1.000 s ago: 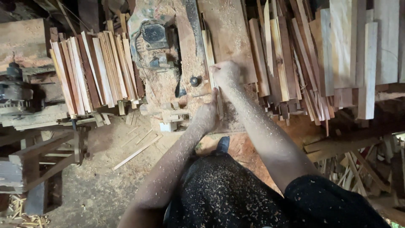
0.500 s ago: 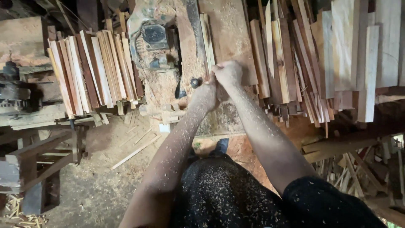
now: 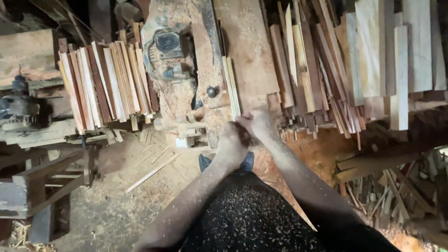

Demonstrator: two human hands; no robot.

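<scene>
A thin pale strip [image 3: 232, 86] is laid lengthwise on the sawdust-covered table [image 3: 249, 51], its near end at the table's near edge. That near end is met by both hands. The right hand [image 3: 257, 123] is closed around it, fingers curled; the left hand [image 3: 232, 140] is pressed against the right from the near-left side, and whether its fingers are pinched on the strip cannot be told.

Half a second earlier both hands were clasped farther up the table, beside the black knob [image 3: 212, 91], with the strip running away from them toward the far end. Since then the hands have been drawn back toward the body, and the strip has been pulled nearer with them, so that it is now fully exposed on the table. A second ago the hands were set apart along the strip, the right farther, the left nearer.

To the left of the strip, the machine housing [image 3: 169, 49] is buried in sawdust. Further left, a stack of slats [image 3: 105, 81] is laid side by side. To the right, a larger pile of boards [image 3: 345, 65] is spread out. Below the table edge, a blue shoe [image 3: 204, 162] is seen on the dusty floor [image 3: 112, 210], where loose sticks [image 3: 151, 172] are scattered.
</scene>
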